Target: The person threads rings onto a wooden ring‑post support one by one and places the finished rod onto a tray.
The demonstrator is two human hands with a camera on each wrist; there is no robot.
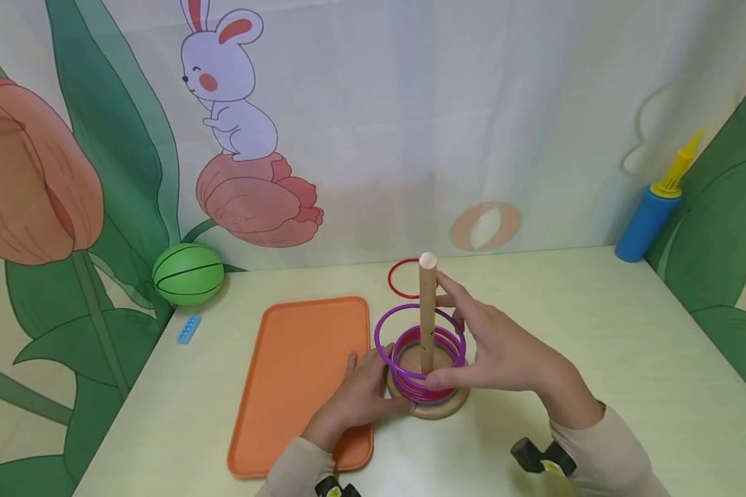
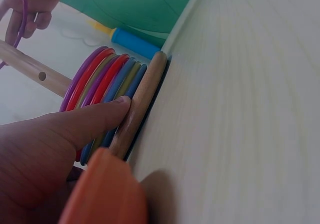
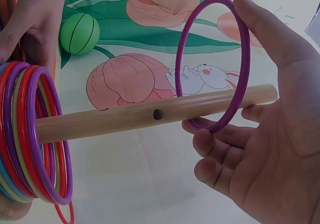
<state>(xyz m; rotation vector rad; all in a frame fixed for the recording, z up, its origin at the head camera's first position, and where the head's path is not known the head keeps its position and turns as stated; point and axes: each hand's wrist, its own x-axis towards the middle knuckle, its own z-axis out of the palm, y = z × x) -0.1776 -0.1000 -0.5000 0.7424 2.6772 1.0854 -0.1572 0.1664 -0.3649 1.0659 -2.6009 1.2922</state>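
A wooden ring-toss stand has an upright peg (image 1: pixel 427 304) on a round base (image 1: pixel 438 412). Several stacked rings (image 3: pixel 35 134) in red, purple, blue and yellowish colours lie around its foot. With thumb and fingers, my right hand (image 1: pixel 510 345) holds a purple ring (image 3: pixel 245 59). That ring encircles the peg above the stack, tilted in the head view. At the stand's left side, my left hand (image 1: pixel 360 397) grips the base. Its thumb (image 2: pixel 100 119) presses by the lowest rings and the base's edge; its other fingers are partly hidden.
An orange tray (image 1: pixel 304 379) lies left of the stand, under the left forearm. Behind the peg is a loose red ring (image 1: pixel 393 286). A green ball (image 1: pixel 188 274) and a small blue block (image 1: pixel 188 330) sit far left. A blue-and-yellow pump (image 1: pixel 648 221) stands back right.
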